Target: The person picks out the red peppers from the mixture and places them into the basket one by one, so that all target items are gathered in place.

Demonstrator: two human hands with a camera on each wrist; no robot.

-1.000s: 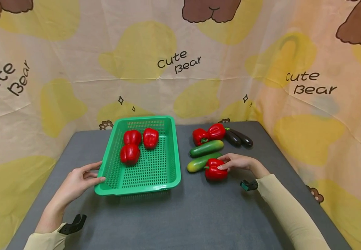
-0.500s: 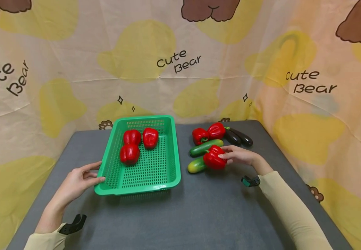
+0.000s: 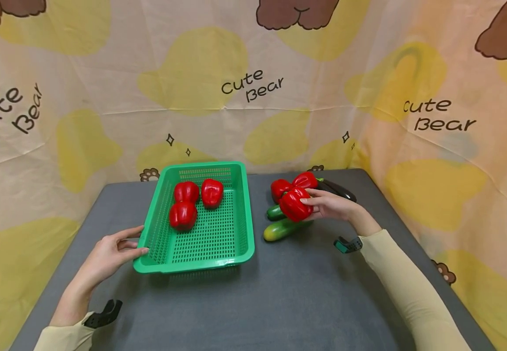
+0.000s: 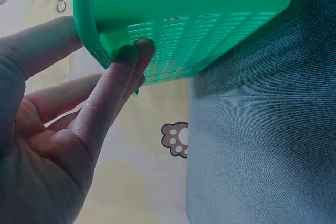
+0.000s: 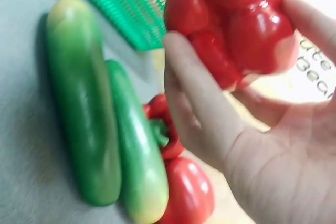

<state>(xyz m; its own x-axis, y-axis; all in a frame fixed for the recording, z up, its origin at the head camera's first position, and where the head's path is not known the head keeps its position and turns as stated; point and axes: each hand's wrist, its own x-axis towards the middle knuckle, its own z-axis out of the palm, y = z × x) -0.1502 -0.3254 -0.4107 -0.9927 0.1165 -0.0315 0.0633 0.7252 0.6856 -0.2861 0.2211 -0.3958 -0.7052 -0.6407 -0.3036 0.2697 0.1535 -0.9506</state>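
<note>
My right hand [image 3: 333, 204] grips a red bell pepper [image 3: 295, 204], raised over the cucumbers; in the right wrist view the thumb and fingers spread round the pepper [image 5: 247, 24]. A green plastic basket [image 3: 250, 219] with slotted walls stands left of centre, holding two touching red bell peppers [image 3: 183, 216] and another bell pepper [image 3: 212, 193] beside them. At its near left corner, my left hand [image 3: 108, 256] pinches the rim, thumb on one side and fingers against the slotted wall [image 4: 210, 30] in the left wrist view.
Two green cucumbers [image 3: 284, 229] lie on the grey table [image 3: 280, 302] right of the basket. Behind them sit two more red bell peppers [image 3: 304, 180], next to dark eggplants [image 3: 339, 189] partly hidden by my right hand. A printed cloth [image 3: 192, 73] hangs round the table's back and sides.
My right hand has lifted the red bell pepper from beside the near cucumber, moving it up and away from me, slightly left. My left hand and the basket have stayed put.
</note>
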